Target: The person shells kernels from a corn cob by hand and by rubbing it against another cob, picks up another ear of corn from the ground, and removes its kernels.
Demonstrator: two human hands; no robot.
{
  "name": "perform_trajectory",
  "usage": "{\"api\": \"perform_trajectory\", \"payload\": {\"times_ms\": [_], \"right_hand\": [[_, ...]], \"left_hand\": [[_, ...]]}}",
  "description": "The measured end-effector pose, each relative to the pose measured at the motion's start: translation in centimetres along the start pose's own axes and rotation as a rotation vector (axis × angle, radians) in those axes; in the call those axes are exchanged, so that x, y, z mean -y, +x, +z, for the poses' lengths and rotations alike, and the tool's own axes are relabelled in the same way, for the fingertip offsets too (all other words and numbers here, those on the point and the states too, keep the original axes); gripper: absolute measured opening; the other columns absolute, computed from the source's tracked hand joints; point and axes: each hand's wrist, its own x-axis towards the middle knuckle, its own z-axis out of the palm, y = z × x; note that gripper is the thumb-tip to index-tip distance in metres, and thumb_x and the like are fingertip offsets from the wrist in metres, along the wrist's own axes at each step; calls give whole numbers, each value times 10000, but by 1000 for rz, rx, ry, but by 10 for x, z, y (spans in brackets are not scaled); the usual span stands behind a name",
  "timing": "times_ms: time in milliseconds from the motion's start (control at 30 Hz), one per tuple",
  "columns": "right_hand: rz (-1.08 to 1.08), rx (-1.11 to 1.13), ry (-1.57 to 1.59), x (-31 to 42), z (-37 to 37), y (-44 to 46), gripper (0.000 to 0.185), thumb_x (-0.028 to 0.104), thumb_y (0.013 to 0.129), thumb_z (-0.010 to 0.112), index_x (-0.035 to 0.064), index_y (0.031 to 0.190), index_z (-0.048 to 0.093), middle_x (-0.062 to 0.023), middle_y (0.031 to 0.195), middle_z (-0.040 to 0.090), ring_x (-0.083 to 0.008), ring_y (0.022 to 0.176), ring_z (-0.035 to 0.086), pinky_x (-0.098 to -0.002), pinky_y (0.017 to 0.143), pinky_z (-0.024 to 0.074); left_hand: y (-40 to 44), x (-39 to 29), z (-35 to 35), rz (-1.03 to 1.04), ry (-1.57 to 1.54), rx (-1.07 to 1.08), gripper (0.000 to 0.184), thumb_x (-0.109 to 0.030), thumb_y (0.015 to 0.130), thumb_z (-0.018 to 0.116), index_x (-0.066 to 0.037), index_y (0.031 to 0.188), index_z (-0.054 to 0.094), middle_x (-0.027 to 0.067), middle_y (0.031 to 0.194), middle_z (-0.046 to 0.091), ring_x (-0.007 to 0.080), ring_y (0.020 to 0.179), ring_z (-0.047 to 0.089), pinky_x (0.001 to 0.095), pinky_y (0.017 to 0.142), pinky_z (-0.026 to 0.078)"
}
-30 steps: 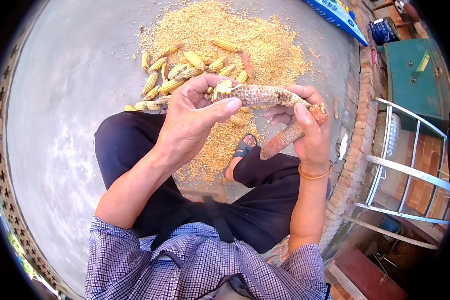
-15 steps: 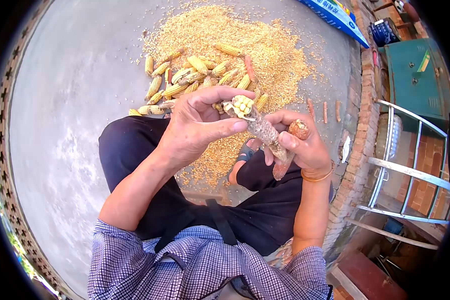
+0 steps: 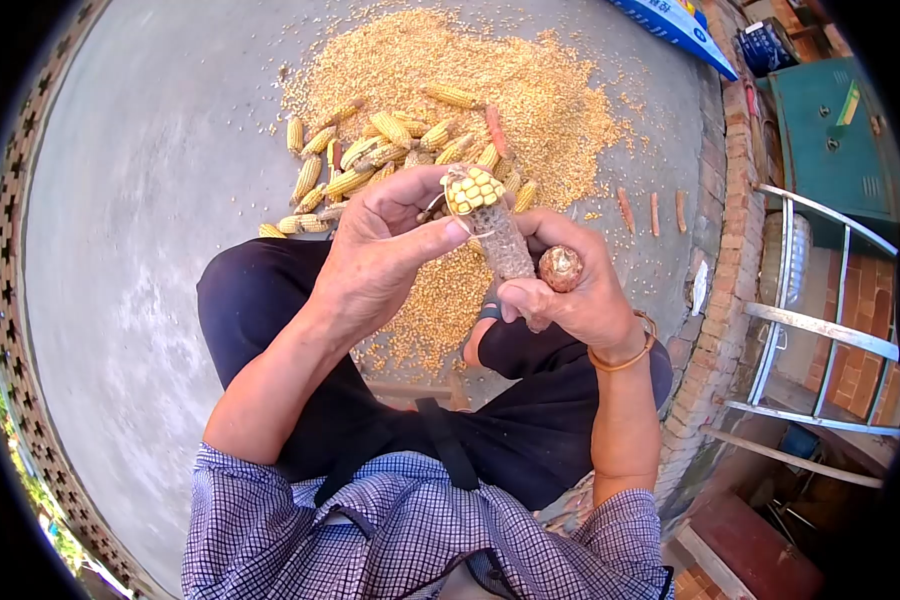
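Observation:
Between my hands is a corn cob (image 3: 500,245), stripped grey along most of its length, with a cap of yellow kernels left at its upper end. My left hand (image 3: 380,250) is closed on the kernel end, thumb at its side; the other fingertips are partly hidden behind. The lower part of that cob is gripped by my right hand (image 3: 585,285), which also clasps a second, reddish bare cob (image 3: 561,268), its round end facing up. Beyond my hands lies a pile of corn ears (image 3: 355,180), beside a wide heap of loose kernels (image 3: 450,60).
Several bare cobs (image 3: 625,210) lie on the concrete floor (image 3: 150,220) at right. A low brick edge (image 3: 722,260) runs along that side, with a metal frame (image 3: 820,330) and a green cabinet (image 3: 840,140) past it. A blue bag (image 3: 675,30) is at the top.
The cob in my hands has turned more upright, its kernel end now facing me. My right hand has shifted slightly left, and the reddish cob's end has moved left with it.

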Motion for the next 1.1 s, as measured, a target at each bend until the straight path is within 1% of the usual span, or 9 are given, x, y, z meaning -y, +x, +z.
{"api": "perform_trajectory", "payload": {"times_ms": [200, 300, 400, 533, 633, 733, 833, 933, 1100], "right_hand": [[-28, -102, -129, -4, 4, 0, 361, 46, 832, 743, -44, 1136, 572, -39, 929, 637, -77, 799, 598, -243, 712, 503], [-181, -132, -110, -16, 13, 6, 365, 54, 827, 747, -44, 1137, 581, -56, 1006, 647, -101, 857, 594, -273, 769, 508], [-309, -256, -139, -22, 29, 11, 375, 83, 825, 752, -40, 1139, 587, -79, 1010, 663, -112, 878, 606, -295, 802, 512], [-186, -69, -339, -17, 27, 9, 413, 179, 790, 808, -20, 1078, 589, -24, 866, 594, -98, 783, 520, -284, 719, 470], [-248, -63, -291, -18, 32, 10, 325, 133, 846, 743, -38, 1084, 602, -83, 872, 646, -90, 794, 578, -281, 722, 506], [-133, -86, -140, -20, 35, 9, 295, 133, 854, 732, -36, 1055, 600, -76, 852, 632, -87, 757, 565, -275, 685, 496], [-213, -183, -206, -25, 44, 10, 273, 125, 855, 717, -36, 1039, 596, -69, 832, 619, -88, 737, 553, -273, 665, 488], [-203, -202, -160, -32, 48, 9, 265, 116, 856, 703, -32, 1044, 589, -68, 839, 619, -100, 751, 563, -282, 676, 491], [-237, -251, -91, -38, 59, 10, 307, 104, 865, 683, -28, 1112, 557, -88, 886, 629, -130, 817, 602, -302, 730, 500]], "left_hand": [[0, -5, 8, 45, 101, 47, 586, -245, 901, 655, 41, 1371, 455, 200, 1234, 603, 257, 1173, 581, 427, 1062, 417], [-3, -6, 10, 55, 96, 52, 609, -316, 939, 608, 53, 1387, 424, 205, 1233, 602, 267, 1176, 578, 436, 1060, 415], [-1, -5, 10, 31, 10, 10, 602, -357, 971, 560, 60, 1381, 419, 213, 1215, 610, 278, 1160, 588, 437, 1050, 423], [2, -6, 13, 40, -22, 36, 605, -385, 987, 525, 71, 1369, 416, 203, 1135, 637, 291, 1129, 604, 426, 1003, 470], [3, -8, 13, 45, -49, 39, 602, -373, 987, 529, 80, 1366, 409, 190, 1081, 649, 298, 1111, 612, 415, 969, 499], [3, -11, 15, 40, -67, 59, 610, -367, 984, 539, 87, 1368, 399, 180, 1055, 650, 303, 1094, 616, 409, 953, 511], [5, -11, 15, 45, -87, 87, 619, -367, 980, 547, 89, 1370, 394, 177, 1049, 648, 305, 1078, 619, 408, 953, 512], [4, -10, 16, 48, -83, 99, 626, -371, 981, 544, 89, 1375, 385, 176, 1048, 645, 306, 1074, 618, 407, 955, 510], [3, -8, 17, 37, -55, 105, 620, -368, 989, 525, 82, 1388, 372, 179, 1049, 641, 308, 1088, 610, 413, 967, 501]]}}
